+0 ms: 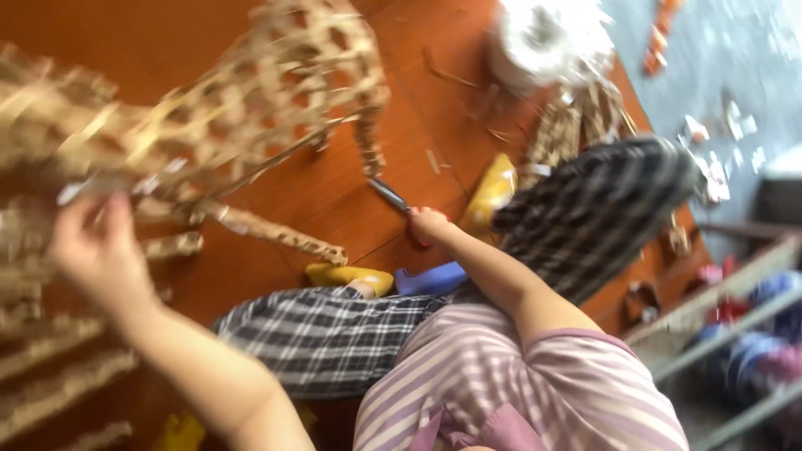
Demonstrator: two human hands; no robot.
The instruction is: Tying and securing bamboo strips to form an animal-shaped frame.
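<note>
Hands: left (92,250) grips woven frame (209,117), right (428,224) scissors (389,196).

A white bundle wrapped in clear, shiny plastic (547,38) is lying at the top of the view on the brown wooden floor (334,192); it is blurred, so its exact shape is not showing. No label, sign or screen is appearing anywhere in the view.
</note>
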